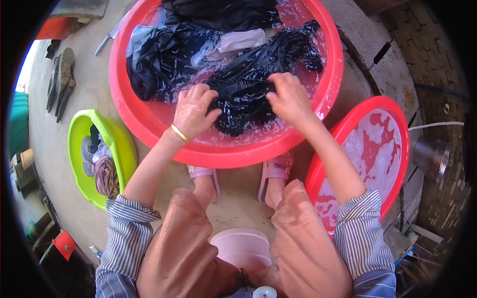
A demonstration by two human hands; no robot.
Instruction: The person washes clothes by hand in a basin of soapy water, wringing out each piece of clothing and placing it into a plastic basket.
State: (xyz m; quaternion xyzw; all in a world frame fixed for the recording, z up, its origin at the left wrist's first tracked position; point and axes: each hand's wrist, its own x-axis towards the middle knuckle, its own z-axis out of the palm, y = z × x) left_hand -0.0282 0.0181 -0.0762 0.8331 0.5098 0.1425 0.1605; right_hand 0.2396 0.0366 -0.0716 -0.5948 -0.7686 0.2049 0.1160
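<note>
A large red basin (pixel 120 94) of sudsy water stands before me with wet laundry in it. A dark wet garment (pixel 243 102), seemingly black, lies bunched between my hands at the near side. My left hand (pixel 195 110), with a gold bangle at the wrist, curls its fingers around the garment's left edge. On the opposite edge my right hand (pixel 290 99) pinches the same cloth. The fingertips of both are partly hidden in the folds. More black clothes (pixel 223 14) and a pale pink cloth (pixel 242 40) lie farther back in the water.
A lime-green tub (pixel 128 149) with several clothes stands at the left. To the right is another red basin (pixel 403 144) with foamy water. Dark gloves (pixel 62 82) lie on the concrete floor at the far left. A pale pink bucket or stool (pixel 243 246) sits between my legs.
</note>
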